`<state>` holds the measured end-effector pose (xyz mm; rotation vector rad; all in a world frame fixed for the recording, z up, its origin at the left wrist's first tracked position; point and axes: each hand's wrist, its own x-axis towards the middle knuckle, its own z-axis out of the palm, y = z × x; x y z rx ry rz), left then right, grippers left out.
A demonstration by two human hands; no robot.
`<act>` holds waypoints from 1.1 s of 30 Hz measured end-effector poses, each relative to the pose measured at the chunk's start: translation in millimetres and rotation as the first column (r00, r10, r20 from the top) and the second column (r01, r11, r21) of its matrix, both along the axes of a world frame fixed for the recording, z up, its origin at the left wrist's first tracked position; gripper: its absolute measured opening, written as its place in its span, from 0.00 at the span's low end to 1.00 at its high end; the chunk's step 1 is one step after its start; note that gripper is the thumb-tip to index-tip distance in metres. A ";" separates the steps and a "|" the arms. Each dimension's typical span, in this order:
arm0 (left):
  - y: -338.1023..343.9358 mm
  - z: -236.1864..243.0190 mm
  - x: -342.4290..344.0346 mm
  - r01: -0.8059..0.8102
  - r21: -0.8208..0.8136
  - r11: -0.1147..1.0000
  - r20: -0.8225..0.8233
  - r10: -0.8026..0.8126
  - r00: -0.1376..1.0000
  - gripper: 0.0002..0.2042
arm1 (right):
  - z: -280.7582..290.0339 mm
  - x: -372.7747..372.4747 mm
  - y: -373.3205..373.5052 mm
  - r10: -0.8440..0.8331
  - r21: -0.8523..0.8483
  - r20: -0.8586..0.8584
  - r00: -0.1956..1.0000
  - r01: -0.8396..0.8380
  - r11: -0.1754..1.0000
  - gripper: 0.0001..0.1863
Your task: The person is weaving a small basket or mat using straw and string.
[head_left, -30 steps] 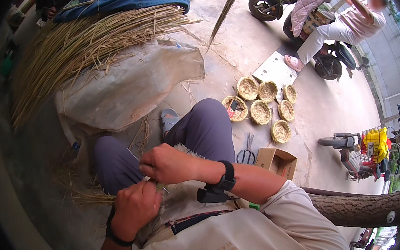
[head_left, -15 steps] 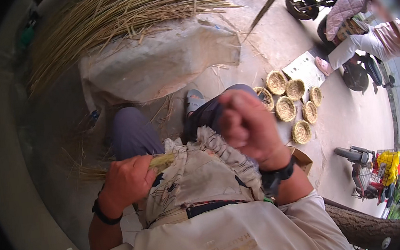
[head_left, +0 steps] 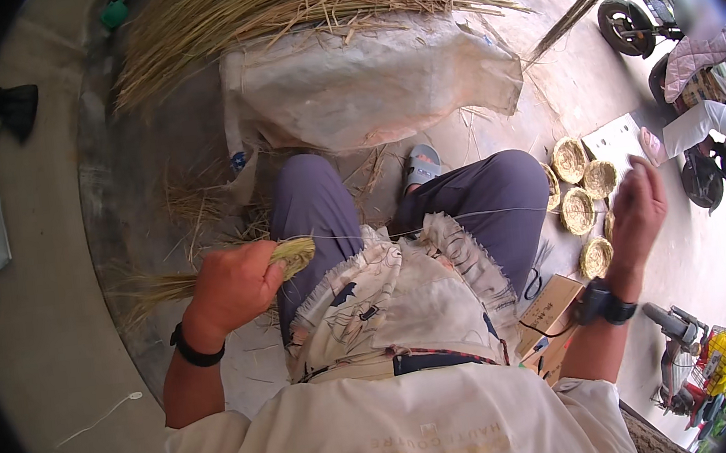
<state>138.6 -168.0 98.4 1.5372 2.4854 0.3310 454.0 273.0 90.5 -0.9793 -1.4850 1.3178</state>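
Note:
My left hand [head_left: 232, 284] is closed around a straw bundle, beside my left knee. Its tightly coiled, stitched end [head_left: 298, 255] shows past my thumb, while loose stalks [head_left: 162, 288] trail out to the left. From that coil a thin pale thread [head_left: 485, 213] runs across my lap, over both thighs, to my right hand [head_left: 640, 211]. That hand is stretched far out to the right with its fingers drawn together on the thread; whether a needle is also in them cannot be made out. A patterned apron [head_left: 407, 310] covers my lap.
Several small woven straw baskets [head_left: 577, 211] sit on the floor at right, partly behind my right hand. Scissors [head_left: 533, 284] lie near a cardboard box [head_left: 553, 308]. Ahead, long straw [head_left: 313, 2] is heaped on a whitish sheet [head_left: 366, 85]. Someone in white trousers [head_left: 706, 127] is at far right.
My right hand has swung from above my right thigh far out to the right, and the thread now stretches across my lap. The left hand keeps its hold; the whole view has shifted.

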 end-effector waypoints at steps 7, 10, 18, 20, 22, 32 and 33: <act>37.5 13.6 33.7 0.110 0.113 0.987 0.269 -0.137 0.953 0.14 | -20.2 -138.8 -160.3 0.920 -0.006 -0.027 0.390 -0.921 0.390 0.20; 36.1 23.3 37.0 0.106 0.093 0.990 0.340 -0.131 0.931 0.20 | -45.1 -141.4 -174.5 0.976 -0.300 -0.083 0.203 -0.939 0.169 0.24; 29.0 -2.6 40.0 0.185 0.153 0.971 0.522 -0.238 0.819 0.20 | -64.9 -90.7 -125.4 0.995 -0.534 -0.006 -0.095 -0.841 -0.083 0.24; 37.5 -6.1 41.5 0.212 0.129 0.969 0.604 -0.246 0.758 0.18 | -56.4 -93.2 -135.4 0.963 -0.506 -0.258 0.081 -0.860 -0.064 0.22; 42.8 -12.5 41.0 0.243 0.100 0.965 0.626 -0.251 0.739 0.18 | -38.5 -106.6 -153.5 0.838 -0.476 -0.493 0.234 -0.879 -0.034 0.21; 43.1 -24.1 44.5 0.248 0.100 0.964 0.681 -0.248 0.689 0.18 | -31.6 -94.9 -38.8 0.494 -0.563 -0.547 0.676 -0.734 0.380 0.16; 43.5 -23.5 45.1 0.242 0.097 0.965 0.681 -0.242 0.691 0.18 | -19.5 -88.4 -47.7 0.639 -0.517 -0.215 0.738 -0.641 0.567 0.18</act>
